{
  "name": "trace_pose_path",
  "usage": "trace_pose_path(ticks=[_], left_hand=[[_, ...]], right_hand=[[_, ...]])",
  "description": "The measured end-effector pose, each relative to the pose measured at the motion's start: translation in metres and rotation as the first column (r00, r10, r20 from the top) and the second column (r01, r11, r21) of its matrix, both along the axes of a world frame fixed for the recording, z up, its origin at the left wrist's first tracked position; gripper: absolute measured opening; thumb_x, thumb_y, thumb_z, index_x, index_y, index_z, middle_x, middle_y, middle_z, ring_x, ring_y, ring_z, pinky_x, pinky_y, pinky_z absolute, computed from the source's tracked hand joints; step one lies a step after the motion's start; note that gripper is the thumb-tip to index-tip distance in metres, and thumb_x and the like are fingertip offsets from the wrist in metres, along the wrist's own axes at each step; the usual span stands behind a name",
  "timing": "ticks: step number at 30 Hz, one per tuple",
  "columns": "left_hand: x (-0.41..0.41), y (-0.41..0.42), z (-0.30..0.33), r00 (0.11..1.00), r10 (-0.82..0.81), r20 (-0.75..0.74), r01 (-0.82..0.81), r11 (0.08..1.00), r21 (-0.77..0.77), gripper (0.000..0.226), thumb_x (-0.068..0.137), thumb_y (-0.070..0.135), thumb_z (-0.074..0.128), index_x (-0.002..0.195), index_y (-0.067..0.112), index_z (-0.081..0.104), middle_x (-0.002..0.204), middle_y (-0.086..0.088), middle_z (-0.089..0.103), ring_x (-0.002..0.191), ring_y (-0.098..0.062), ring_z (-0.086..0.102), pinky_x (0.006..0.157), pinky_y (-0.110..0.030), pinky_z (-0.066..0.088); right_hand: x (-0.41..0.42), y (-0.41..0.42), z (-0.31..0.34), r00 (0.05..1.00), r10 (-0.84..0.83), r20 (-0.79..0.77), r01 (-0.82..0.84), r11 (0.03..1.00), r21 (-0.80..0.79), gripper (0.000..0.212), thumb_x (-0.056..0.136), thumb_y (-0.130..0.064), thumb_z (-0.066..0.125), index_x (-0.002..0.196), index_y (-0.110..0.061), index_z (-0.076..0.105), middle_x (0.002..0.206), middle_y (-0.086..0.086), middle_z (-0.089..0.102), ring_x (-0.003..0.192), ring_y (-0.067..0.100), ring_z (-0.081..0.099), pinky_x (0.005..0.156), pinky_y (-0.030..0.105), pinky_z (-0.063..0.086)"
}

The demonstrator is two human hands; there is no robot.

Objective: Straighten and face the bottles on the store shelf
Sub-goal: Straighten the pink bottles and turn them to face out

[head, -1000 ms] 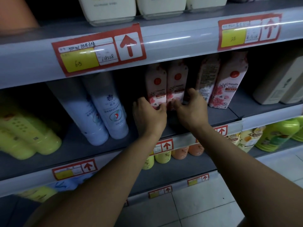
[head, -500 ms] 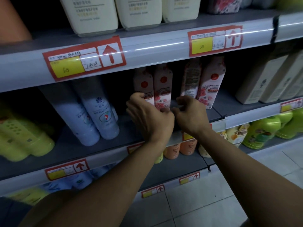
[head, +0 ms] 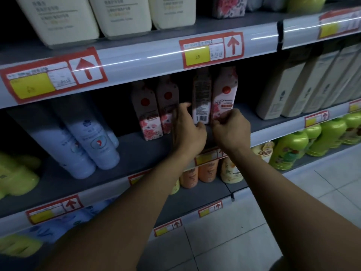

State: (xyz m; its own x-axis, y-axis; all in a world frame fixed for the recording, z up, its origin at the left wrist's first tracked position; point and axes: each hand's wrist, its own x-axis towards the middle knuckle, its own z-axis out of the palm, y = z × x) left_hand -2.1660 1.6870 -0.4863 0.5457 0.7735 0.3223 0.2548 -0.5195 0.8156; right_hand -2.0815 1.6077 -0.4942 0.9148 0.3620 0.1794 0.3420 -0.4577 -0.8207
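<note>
Several pink floral bottles stand on the middle shelf. Two on the left face forward. A third pink bottle shows its back label and barcode. The rightmost pink bottle faces forward. My left hand is open in the gap left of the back-facing bottle, with its thumb at that bottle's base. My right hand has its fingers curled on the bottom corner of the rightmost bottle.
Pale blue bottles lean at the left of the same shelf, yellow ones further left. Beige bottles stand at the right. Cream bottles sit on the shelf above. Orange and green bottles fill the shelf below.
Both hands have shifted right from the two left pink bottles to the back-facing and rightmost ones. The left hand has opened. The view has swung to the right.
</note>
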Motion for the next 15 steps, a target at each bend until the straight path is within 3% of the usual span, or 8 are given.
trace_pose_path(ticks=[4,8,11,15], left_hand=[[0.019,0.003,0.002,0.998,0.027,-0.056,-0.03,0.999,-0.046,0.043,0.099,0.016,0.061,0.136,0.005,0.041,0.144,-0.015,0.05,0.132,-0.032,0.05,0.099,-0.035,0.042],[0.039,0.003,-0.005,0.995,0.022,-0.096,-0.032,0.994,-0.106,0.035,0.103,0.022,0.053,0.13,0.004,0.04,0.138,-0.018,0.053,0.126,-0.036,0.054,0.096,-0.039,0.044],[0.053,0.009,-0.007,0.993,0.066,-0.1,-0.081,0.984,-0.156,0.032,0.103,0.026,0.052,0.126,0.003,0.045,0.136,-0.02,0.057,0.124,-0.037,0.056,0.095,-0.039,0.045],[0.064,0.016,-0.01,0.994,0.088,-0.065,-0.1,0.968,-0.228,0.036,0.103,0.032,0.055,0.122,0.002,0.051,0.131,-0.019,0.06,0.121,-0.035,0.058,0.09,-0.031,0.044]], right_hand=[[0.004,0.003,-0.005,0.994,-0.113,-0.006,0.113,0.99,0.086,0.046,0.083,-0.029,0.072,0.116,-0.009,0.048,0.122,0.016,0.054,0.118,0.039,0.053,0.098,0.048,0.046],[0.018,0.01,-0.013,0.995,-0.092,0.03,0.088,0.991,0.1,0.077,0.08,-0.037,0.079,0.139,-0.004,0.042,0.132,0.017,0.05,0.127,0.038,0.048,0.105,0.047,0.042],[0.025,0.02,-0.015,0.997,-0.046,0.068,0.037,0.991,0.128,0.088,0.075,-0.046,0.082,0.143,-0.008,0.042,0.129,0.012,0.054,0.122,0.032,0.053,0.1,0.049,0.048],[0.032,0.029,-0.018,0.993,-0.027,0.114,0.005,0.982,0.189,0.077,0.078,-0.051,0.077,0.139,-0.015,0.046,0.124,0.006,0.059,0.114,0.028,0.058,0.091,0.048,0.052]])
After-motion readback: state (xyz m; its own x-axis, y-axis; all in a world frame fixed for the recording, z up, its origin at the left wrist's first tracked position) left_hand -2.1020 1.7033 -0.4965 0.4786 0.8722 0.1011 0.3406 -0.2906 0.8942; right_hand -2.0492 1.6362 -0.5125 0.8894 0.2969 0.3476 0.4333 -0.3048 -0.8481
